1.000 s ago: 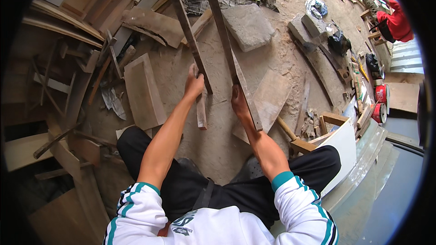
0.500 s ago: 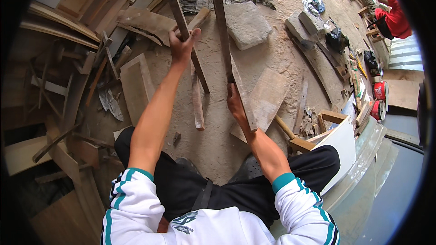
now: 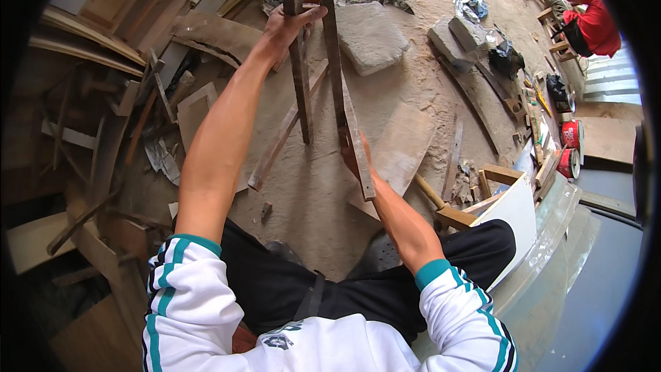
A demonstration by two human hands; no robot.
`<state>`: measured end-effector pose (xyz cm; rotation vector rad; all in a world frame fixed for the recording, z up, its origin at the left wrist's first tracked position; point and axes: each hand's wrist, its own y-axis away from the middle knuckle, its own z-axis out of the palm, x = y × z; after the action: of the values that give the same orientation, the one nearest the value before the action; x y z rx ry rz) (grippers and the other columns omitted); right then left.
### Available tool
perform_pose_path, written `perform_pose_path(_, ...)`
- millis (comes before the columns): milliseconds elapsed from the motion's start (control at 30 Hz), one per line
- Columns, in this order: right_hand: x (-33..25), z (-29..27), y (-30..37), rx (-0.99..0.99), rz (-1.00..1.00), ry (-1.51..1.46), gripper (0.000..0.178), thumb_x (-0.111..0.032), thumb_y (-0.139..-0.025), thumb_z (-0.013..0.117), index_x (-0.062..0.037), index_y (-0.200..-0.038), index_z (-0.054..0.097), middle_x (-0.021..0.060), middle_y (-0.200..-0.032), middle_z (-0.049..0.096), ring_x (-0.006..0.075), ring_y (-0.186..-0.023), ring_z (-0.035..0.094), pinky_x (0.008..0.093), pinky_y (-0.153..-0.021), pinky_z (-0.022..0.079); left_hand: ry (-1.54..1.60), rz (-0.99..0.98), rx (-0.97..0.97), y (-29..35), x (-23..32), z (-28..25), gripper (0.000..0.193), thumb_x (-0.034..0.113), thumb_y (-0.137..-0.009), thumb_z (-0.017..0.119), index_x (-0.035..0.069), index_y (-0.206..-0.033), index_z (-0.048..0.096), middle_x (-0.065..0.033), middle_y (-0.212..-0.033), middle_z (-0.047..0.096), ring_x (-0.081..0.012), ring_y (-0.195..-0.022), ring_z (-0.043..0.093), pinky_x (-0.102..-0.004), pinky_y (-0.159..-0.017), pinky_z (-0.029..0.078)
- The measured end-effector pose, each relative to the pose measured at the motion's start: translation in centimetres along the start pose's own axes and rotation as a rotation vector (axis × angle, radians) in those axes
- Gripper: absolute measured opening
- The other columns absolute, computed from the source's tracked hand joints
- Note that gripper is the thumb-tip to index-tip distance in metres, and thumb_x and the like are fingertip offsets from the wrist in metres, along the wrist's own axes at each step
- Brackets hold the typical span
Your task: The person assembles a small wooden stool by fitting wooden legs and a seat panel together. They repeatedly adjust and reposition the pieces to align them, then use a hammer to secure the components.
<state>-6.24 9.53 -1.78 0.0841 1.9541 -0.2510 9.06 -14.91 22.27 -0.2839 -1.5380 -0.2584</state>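
My left hand is closed around the upper part of a dark wooden strip, which stands steeply. One of its fingers reaches right to a second dark wooden strip. A paler strip slants down and left behind the first one; whether the two are joined I cannot tell. My right hand grips the lower part of the second strip, its fingers partly hidden. A lighter length runs down from that strip toward my right wrist.
A grey stone block and a flat board lie ahead. Wood scraps crowd the left. At right are a wooden handle, a white panel, red cans and a person in red.
My left hand has moved up and to the right, bringing its strip more upright and closer to the other. The paler strip's lower end has swung left. My right hand has barely shifted.
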Motion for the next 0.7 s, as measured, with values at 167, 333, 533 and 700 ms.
perform_pose_path(167,-1.6,-7.6,0.7,0.201,0.104,0.742,0.035,-0.02,-0.083,0.066,-0.0016,-0.111,0.055,0.0171,-0.101,0.061,0.036,-0.099,0.059,0.0435,-0.089,0.045,0.026,-0.011,0.115,1.2,-0.6,0.3,0.052,0.032,-0.077,0.083,0.005,-0.117,0.064,0.0014,-0.081,0.061,-0.0074,-0.066,0.053,-0.0258,-0.055,0.043)
perform_pose_path(333,2.5,-13.6,5.8,0.279,1.005,0.697,0.085,-0.044,-0.076,0.076,0.0008,-0.132,0.032,0.0298,-0.121,0.054,0.0432,-0.112,0.056,0.0455,-0.097,0.043,0.039,0.083,0.183,1.5,0.4,2.3,0.043,0.026,-0.08,0.081,0.003,-0.114,0.066,0.0003,-0.083,0.064,-0.0066,-0.061,0.051,-0.0257,-0.053,0.041)
perform_pose_path(533,2.5,-12.5,8.6,0.306,0.971,0.48,0.077,-0.043,-0.079,0.074,0.0006,-0.13,0.037,0.0319,-0.115,0.059,0.046,-0.109,0.058,0.0479,-0.094,0.045,0.018,0.047,0.346,2.9,-0.3,0.2,0.04,0.025,-0.081,0.081,0.003,-0.111,0.067,-0.0012,-0.087,0.068,-0.0063,-0.059,0.051,-0.0248,-0.052,0.041)
perform_pose_path(700,-3.7,-15.2,3.8,0.341,0.652,0.614,0.05,-0.035,-0.087,0.065,0.0017,-0.116,0.048,0.0307,-0.098,0.064,0.048,-0.096,0.062,0.0533,-0.084,0.047,-0.065,0.092,0.553,5.0,-0.7,-1.4,0.036,0.023,-0.081,0.08,0.001,-0.107,0.067,-0.001,-0.085,0.069,-0.0079,-0.067,0.058,-0.026,-0.059,0.046)
